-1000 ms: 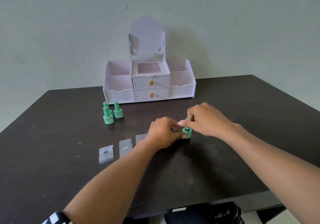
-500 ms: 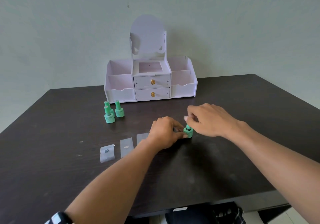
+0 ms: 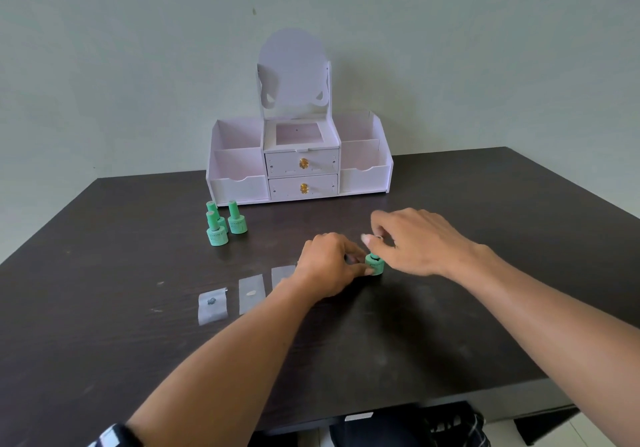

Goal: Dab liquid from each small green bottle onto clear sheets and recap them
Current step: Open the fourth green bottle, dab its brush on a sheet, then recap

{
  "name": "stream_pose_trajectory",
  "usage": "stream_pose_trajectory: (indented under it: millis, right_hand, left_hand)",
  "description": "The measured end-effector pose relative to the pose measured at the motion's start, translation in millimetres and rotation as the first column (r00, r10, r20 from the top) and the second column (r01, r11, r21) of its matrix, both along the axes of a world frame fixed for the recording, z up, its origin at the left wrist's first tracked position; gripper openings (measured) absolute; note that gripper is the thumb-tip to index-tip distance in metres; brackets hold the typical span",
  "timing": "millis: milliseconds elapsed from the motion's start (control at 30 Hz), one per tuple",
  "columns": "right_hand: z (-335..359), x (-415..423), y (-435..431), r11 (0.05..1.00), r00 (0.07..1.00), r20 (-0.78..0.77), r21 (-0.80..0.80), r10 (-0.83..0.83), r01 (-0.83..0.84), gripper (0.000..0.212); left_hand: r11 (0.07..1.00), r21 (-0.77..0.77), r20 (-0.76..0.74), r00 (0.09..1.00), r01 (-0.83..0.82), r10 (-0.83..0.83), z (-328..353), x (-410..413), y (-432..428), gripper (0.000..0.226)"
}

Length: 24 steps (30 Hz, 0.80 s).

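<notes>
A small green bottle [image 3: 374, 266] stands on the dark table [image 3: 450, 325], and my left hand [image 3: 329, 263] grips its base from the left. My right hand [image 3: 412, 242] hovers directly over the bottle's neck, fingertips pinched together on its cap, which the fingers mostly hide. Three capped green bottles [image 3: 225, 225] stand grouped at the back left. In front of them lies a row of clear sheets: one with a dark dab [image 3: 212, 304], one with a pale dab [image 3: 251, 293], and a third [image 3: 283, 273] partly under my left hand.
A pale lilac organiser [image 3: 299, 166] with two small drawers, side bins and an upright back panel stands at the table's far edge against the wall. A dark bag [image 3: 415, 426] lies on the floor below the table's near edge.
Both hands stay at the bottle. My right fingertips dipped onto the bottle's top and have lifted slightly again; the bottle has not moved.
</notes>
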State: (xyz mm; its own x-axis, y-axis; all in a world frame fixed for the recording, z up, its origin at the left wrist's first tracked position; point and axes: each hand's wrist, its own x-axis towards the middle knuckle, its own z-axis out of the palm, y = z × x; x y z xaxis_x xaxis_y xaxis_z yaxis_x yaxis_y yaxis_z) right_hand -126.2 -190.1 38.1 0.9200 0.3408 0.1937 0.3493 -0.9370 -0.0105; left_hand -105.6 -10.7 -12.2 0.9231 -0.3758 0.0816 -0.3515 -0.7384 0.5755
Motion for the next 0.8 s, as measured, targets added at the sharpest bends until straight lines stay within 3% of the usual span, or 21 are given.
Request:
stream_pose_trajectory:
  millis: [167, 267, 400, 467, 533, 633, 800]
  right_hand:
    - [-0.8, -2.0, 1.5, 0.999, 0.999, 0.015, -0.021, -0.039, 0.039, 0.056]
    - [-0.6, -3.2, -0.7, 1.0, 0.998, -0.067, 0.024, 0.005, -0.004, 0.036]
    - [-2.4, -3.0, 0.9, 0.999, 0.999, -0.002, 0.008, -0.039, 0.039, 0.049]
    - [-3.7, -3.8, -0.7, 0.995, 0.999, -0.036, 0.095, -0.006, 0.01, 0.041]
    - [-3.3, -4.5, -1.1, 0.997, 0.998, -0.056, 0.071, 0.008, -0.004, 0.032]
    - [-2.9, -4.0, -0.5, 0.998, 0.999, 0.0, 0.036, -0.049, 0.049, 0.043]
    - [-9.3, -4.6, -5.4, 0.989, 0.997, -0.079, 0.145, 0.021, -0.009, 0.019]
  left_hand:
    - [1.0, 0.015, 0.007, 1.0, -0.005, 0.005, -1.5, 0.9, -0.1, 0.03]
    - [1.0, 0.009, 0.016, 1.0, -0.003, 0.003, -1.7, 1.8, 0.6, 0.029]
    - [1.0, 0.024, 0.026, 1.0, -0.016, 0.016, -2.5, 2.5, 0.1, 0.028]
    - [1.0, 0.018, 0.016, 1.0, -0.002, 0.002, -2.8, 2.8, 0.6, 0.028]
    - [1.0, 0.019, 0.017, 1.0, 0.007, -0.007, -2.3, 2.4, 1.1, 0.029]
    - [0.999, 0.031, 0.032, 0.999, -0.014, 0.013, -2.9, 3.5, 0.9, 0.028]
    - [1.0, 0.028, 0.035, 0.999, 0.0, -0.001, -3.1, 3.2, 0.8, 0.029]
